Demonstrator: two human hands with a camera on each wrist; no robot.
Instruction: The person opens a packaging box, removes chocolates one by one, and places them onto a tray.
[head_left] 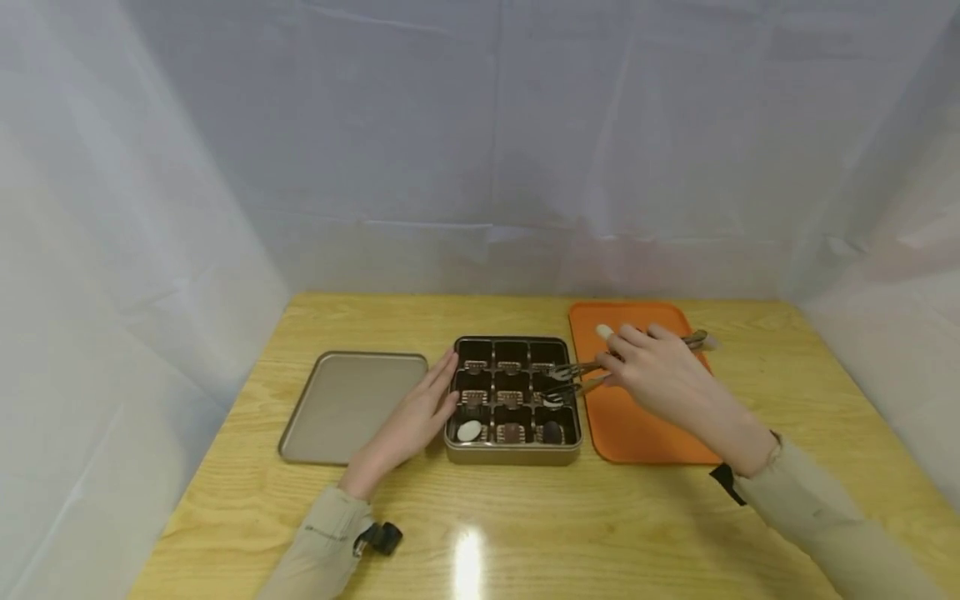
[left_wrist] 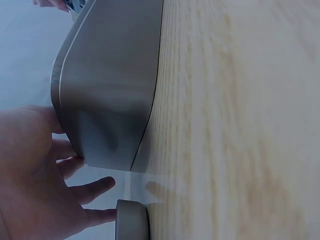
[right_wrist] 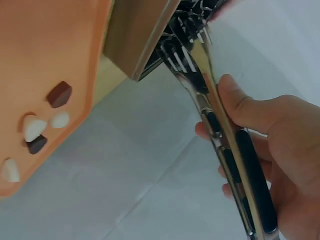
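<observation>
A metal tin (head_left: 514, 455) with a black divided insert stands mid-table. In its front row lie a white oval chocolate (head_left: 469, 431), a brown square one (head_left: 512, 433) and a dark round one (head_left: 552, 432). My left hand (head_left: 415, 417) rests its extended fingers along the tin's left wall. Metal tongs (right_wrist: 227, 145) with fork-shaped tips are gripped in my right hand (head_left: 656, 371), which is over the orange tray (head_left: 622, 437). Their tips reach into the tin's right column, close over a white piece (head_left: 552, 401) in the middle row.
A flat metal lid (head_left: 352, 408) lies left of the tin. On the orange tray are several pieces, among them a brown one (right_wrist: 59, 94) and white ones (right_wrist: 60, 120). White sheeting (head_left: 480, 150) hangs behind and beside the wooden table (head_left: 420, 533).
</observation>
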